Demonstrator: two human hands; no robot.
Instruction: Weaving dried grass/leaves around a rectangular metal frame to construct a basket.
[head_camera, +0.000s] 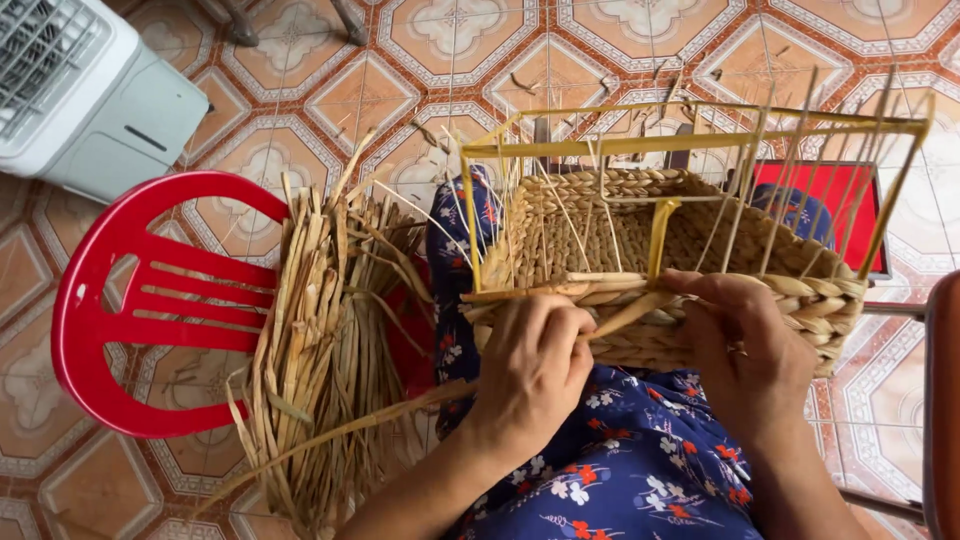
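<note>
Dried-grass strand (615, 318) pinched in closed left hand (530, 365), right hand (745, 345) gripping half-woven basket (690, 245) rim: best pulled snug against yellow frame (700, 135).

Floor (330, 90) of orange patterned tiles with pale borders. Red plastic chair (130, 310) at left, white fan unit (85, 90) in the top-left corner. Even daylight.

The basket (690, 270) is braided dry plant fibre, matt, coarse and ridged, built on a frame (700, 135) of thin yellow-coated rod, smooth with a slight sheen. The loose strips (320, 350) are flat dried fibre, dull and rough-edged. The red chair (130, 310) is moulded plastic, glossy. The floor tiles (450, 40) are glazed ceramic, smooth and patterned. The lap cloth (640, 470) is soft printed fabric, matt.
</note>
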